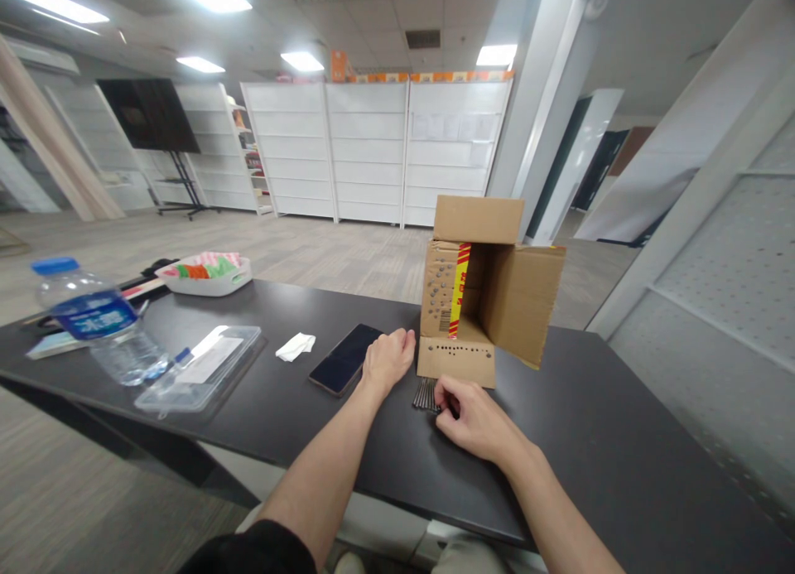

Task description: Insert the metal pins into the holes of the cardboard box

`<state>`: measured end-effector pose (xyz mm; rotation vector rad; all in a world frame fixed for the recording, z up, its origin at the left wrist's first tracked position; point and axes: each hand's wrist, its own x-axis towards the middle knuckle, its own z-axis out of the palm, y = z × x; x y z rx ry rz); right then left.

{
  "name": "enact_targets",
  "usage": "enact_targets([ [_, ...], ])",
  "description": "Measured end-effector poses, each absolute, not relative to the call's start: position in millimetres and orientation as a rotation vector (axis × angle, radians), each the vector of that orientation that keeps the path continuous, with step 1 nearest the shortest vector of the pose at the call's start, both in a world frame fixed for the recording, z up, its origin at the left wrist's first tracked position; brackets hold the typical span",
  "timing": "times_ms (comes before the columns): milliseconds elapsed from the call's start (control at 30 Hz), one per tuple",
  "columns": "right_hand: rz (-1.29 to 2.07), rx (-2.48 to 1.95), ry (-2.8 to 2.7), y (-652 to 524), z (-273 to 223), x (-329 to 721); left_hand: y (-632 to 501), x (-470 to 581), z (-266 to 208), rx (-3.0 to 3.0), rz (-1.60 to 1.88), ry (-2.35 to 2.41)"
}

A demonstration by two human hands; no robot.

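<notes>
A row of thin dark metal screws or nails [425,395] lies side by side on the black table. My right hand [473,418] is at the right end of that row, its fingers curled and pinched together; what they hold is hidden. Closed into a loose fist, my left hand [390,362] rests by the phone's right edge, left of the cardboard box; I cannot make out anything in it. The open cardboard box [520,296] faces me, flaps spread. Several round metal heads stud its left flap [438,288], and a row of dark holes crosses the front bottom flap [456,360].
A dark phone [345,359] lies left of my left hand, with a crumpled white tissue [296,347] beyond it. Farther left are a clear plastic case [204,367], a water bottle [103,321] and a white basket [208,282] of colourful packets. The table [596,441] extends right.
</notes>
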<state>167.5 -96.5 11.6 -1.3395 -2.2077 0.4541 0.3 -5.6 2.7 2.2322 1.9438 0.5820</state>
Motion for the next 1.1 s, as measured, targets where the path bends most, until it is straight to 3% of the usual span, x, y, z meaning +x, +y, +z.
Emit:
enact_targets([
  [1100,0.183,-1.514,-1.699,-77.0,-3.7,174.8,-2.7,0.8,0.1,2.266,0.585,1.949],
])
